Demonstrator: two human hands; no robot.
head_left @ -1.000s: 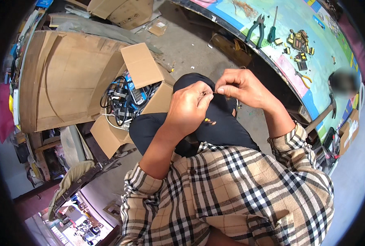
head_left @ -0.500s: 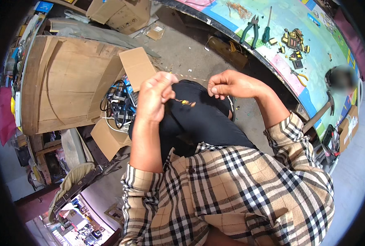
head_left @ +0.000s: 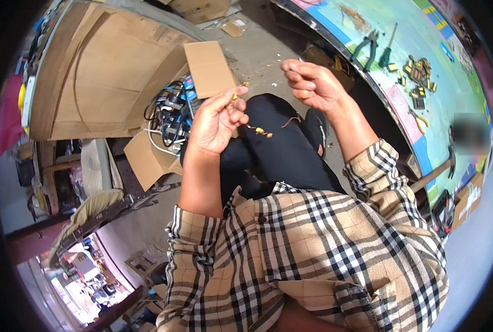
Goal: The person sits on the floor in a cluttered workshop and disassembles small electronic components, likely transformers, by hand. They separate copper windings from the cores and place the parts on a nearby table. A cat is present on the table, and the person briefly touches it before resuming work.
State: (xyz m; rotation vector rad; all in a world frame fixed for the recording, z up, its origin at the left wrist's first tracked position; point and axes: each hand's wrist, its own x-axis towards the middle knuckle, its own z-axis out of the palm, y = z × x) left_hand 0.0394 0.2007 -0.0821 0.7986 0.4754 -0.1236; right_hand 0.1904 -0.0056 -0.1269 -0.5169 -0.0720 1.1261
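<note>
My left hand (head_left: 217,122) is closed over the dark trouser leg, its fingertips pinching a thin copper wire. Small yellow pieces (head_left: 260,131) dangle on a strand below those fingers, and another yellow bit shows at the fingertips. Farther right and higher, my right hand (head_left: 317,84) has its thumb and forefinger pressed together at the other end of the fine wire (head_left: 262,67), which runs faintly between both hands. A short reddish strand (head_left: 292,120) shows against the trousers; whether it is joined to anything, I cannot tell.
On the table at the right are green-handled pliers (head_left: 366,51), a screwdriver (head_left: 387,54), a heap of yellow-and-black coil parts (head_left: 418,74), yellow-handled pliers (head_left: 418,120) and a hammer (head_left: 435,170). An open cardboard box (head_left: 208,69) with cables (head_left: 171,113) stands at the left.
My right hand has risen, opening a wider gap between the hands, with the wire slanting up to it. The view has shifted, and the yellow pieces still hang by my left hand.
</note>
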